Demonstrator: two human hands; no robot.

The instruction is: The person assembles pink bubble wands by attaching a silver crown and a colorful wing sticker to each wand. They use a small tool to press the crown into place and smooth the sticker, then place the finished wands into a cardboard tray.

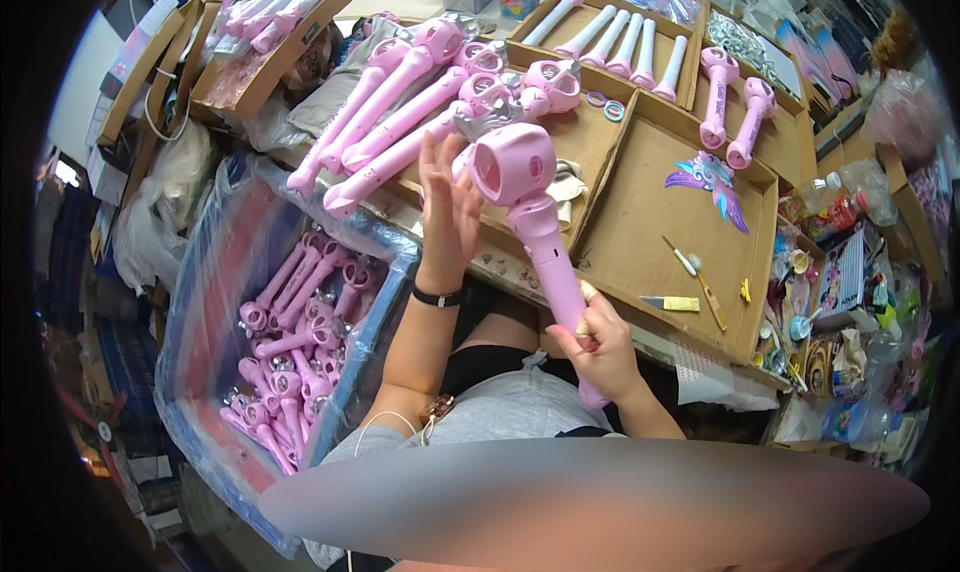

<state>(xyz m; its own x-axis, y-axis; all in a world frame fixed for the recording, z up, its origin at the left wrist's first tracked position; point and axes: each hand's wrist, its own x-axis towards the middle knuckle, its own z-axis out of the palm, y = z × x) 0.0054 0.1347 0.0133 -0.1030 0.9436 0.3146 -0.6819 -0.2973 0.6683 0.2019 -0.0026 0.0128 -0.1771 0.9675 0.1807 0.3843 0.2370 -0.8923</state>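
Note:
A pink toy wand point(545, 242) with a hollow ring-shaped head and a silvery crown-like tip slants up in front of me. My right hand point(606, 344) is wrapped round its lower handle. Beside the wand's head, my left hand point(447, 212) is raised with its fingers apart. Whether a fingertip touches the head I cannot tell. Just beyond that hand, several similar pink wands point(390, 122) lie in a pile on the table. To the right, a purple and blue winged piece point(708, 184) rests in a cardboard tray point(640, 217).
A plastic-lined bin point(400, 272) at lower left holds many pink wands. The tray also has a knife point(672, 303) and a thin brush-like tool point(712, 297). Pale handles point(625, 44) and two wands point(735, 112) lie farther back. Clutter point(840, 292) crowds the right side.

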